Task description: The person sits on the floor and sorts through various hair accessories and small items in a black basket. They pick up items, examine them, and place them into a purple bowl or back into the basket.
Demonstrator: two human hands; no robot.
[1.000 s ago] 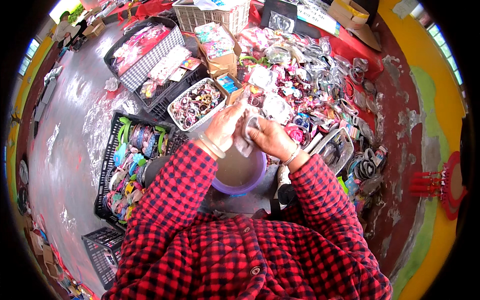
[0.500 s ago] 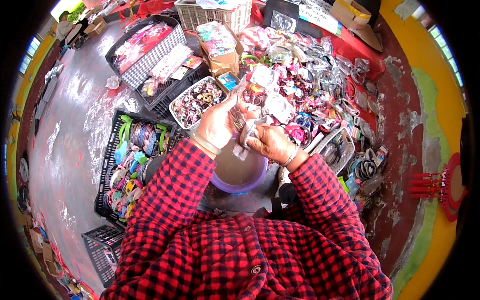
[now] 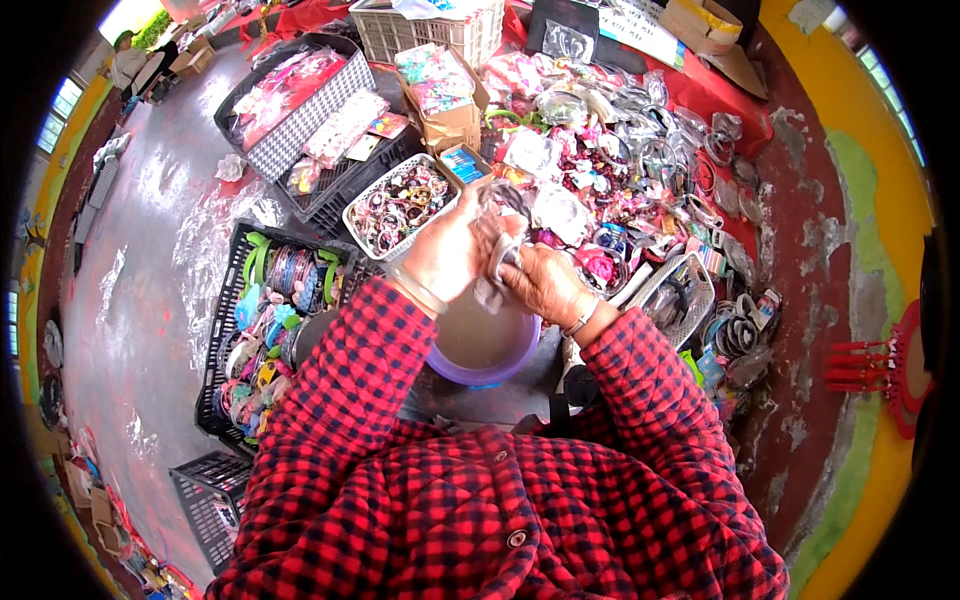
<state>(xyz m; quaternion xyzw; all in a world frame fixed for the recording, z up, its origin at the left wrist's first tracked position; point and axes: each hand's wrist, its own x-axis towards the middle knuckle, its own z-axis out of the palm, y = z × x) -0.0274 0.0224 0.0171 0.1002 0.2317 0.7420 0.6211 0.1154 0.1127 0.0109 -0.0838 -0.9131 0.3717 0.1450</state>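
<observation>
Greyish cloth (image 3: 489,292), pinched in the right hand (image 3: 547,283), looks light, limp, best held bunched; left hand's (image 3: 446,246) exact grip can't be told.

Daylight (image 3: 122,18) blazes white beside some greenery (image 3: 153,29) in the far left corner and gleams off the grey floor (image 3: 150,290). Over on the right, the yellow wall (image 3: 885,210) has a wavy green stripe (image 3: 852,200) above a peeling dark-red band (image 3: 800,330), a red ornament (image 3: 904,375) and a window (image 3: 890,95).
</observation>
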